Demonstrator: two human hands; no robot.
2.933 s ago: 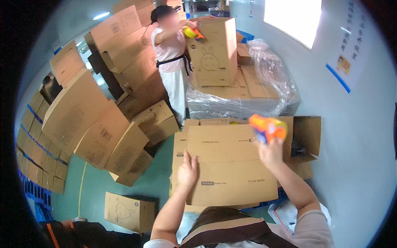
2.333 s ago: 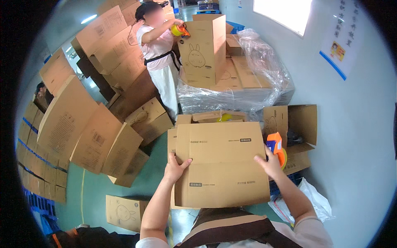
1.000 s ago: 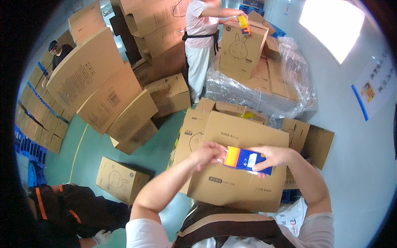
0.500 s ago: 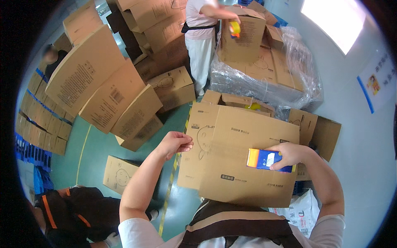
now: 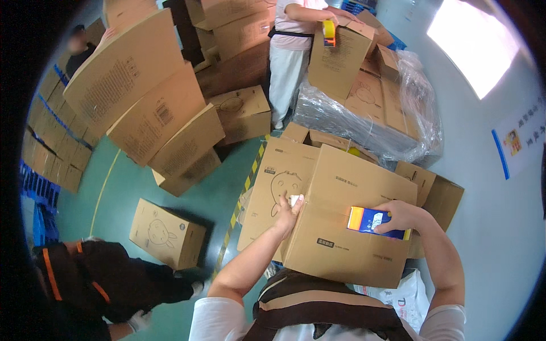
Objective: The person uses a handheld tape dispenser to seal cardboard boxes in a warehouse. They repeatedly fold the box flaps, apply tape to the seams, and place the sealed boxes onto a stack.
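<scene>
A large brown cardboard box stands in front of me, a bunny drawing on its left face. My right hand is closed around a blue tape dispenser with an orange and yellow end, held over the box's right part. My left hand rests at the edge between the box's two visible faces, thumb and fingers apart. Something small and white shows at its fingertips; I cannot tell what.
Stacked cartons tower at left; a bunny-printed carton stands on the green floor. A film-wrapped pallet load lies beyond my box. One co-worker holds a yellow tape dispenser; another person is at lower left.
My left hand has moved right and down onto the box edge, its pinched fingers now spread. My right hand keeps the tape dispenser over the box. The whole view has shifted slightly.
</scene>
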